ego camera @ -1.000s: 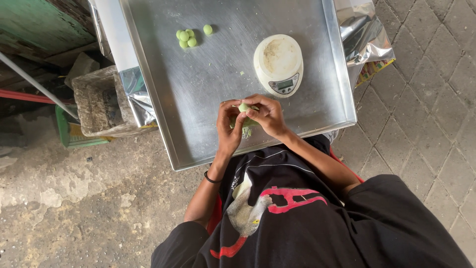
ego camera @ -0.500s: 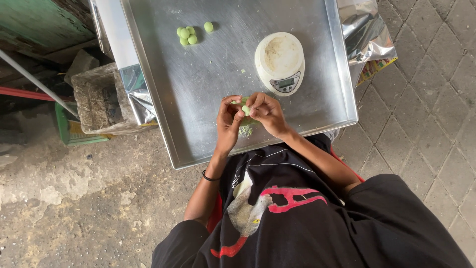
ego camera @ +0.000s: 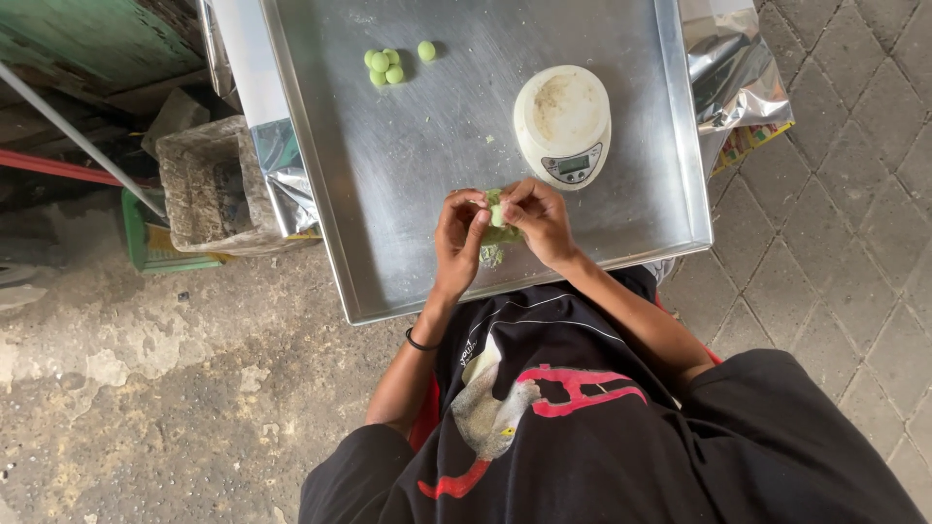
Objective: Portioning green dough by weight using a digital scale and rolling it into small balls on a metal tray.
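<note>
My left hand (ego camera: 458, 236) and my right hand (ego camera: 540, 219) meet over the near edge of a large metal tray (ego camera: 427, 155). Both pinch a lump of pale green dough (ego camera: 498, 215) between their fingertips. A bigger piece of green dough (ego camera: 492, 255) lies on the tray just below the hands. Several small green dough balls (ego camera: 383, 66) sit clustered at the tray's far left, with one more ball (ego camera: 426, 50) just to their right. A round white kitchen scale (ego camera: 563, 123) stands on the tray right beyond my right hand.
A rough grey block (ego camera: 206, 184) stands left of the tray, with a green crate (ego camera: 146, 238) beside it. Crumpled silver foil wrapping (ego camera: 733, 68) lies at the tray's right. Cracked concrete ground is at the left, paving stones at the right.
The hands have stayed at the tray's near edge, working the dough; the fingers have shifted a little around the lump. Nothing else on the tray moved.
</note>
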